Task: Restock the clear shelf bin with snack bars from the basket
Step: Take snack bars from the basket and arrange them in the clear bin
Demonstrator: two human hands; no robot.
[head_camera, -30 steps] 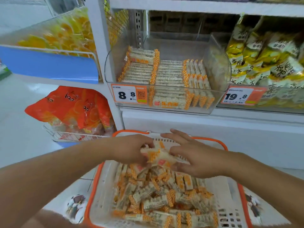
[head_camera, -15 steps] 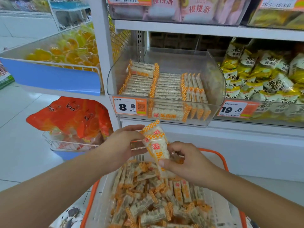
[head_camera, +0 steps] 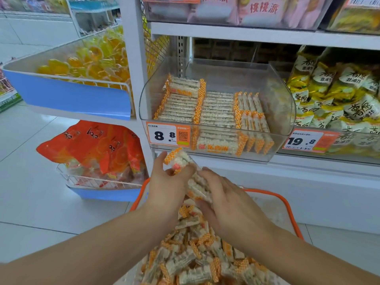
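A bunch of snack bars (head_camera: 181, 160) in clear wrappers with orange-checked ends is held between both hands, just below the front lip of the clear shelf bin (head_camera: 281, 95). My left hand (head_camera: 167, 182) grips the bunch's upper end; my right hand (head_camera: 224, 200) cups its lower side. The bin holds neat rows of the same bars (head_camera: 216, 112) on its left and middle, with bare room at its right. Under my arms, the orange-rimmed basket (head_camera: 285, 204) is full of loose bars (head_camera: 197, 260).
A price tag reading 8.8 (head_camera: 167, 135) is on the bin's front. Yellow snack bags (head_camera: 333, 93) fill the neighbouring bin on the right. At left are a blue-fronted rack of yellow candy (head_camera: 82, 64) and orange packets (head_camera: 94, 147) in a wire basket.
Both hands have lifted the bunch of bars out of the basket and up toward the bin's front edge. The view has tilted upward and closer to the shelf.
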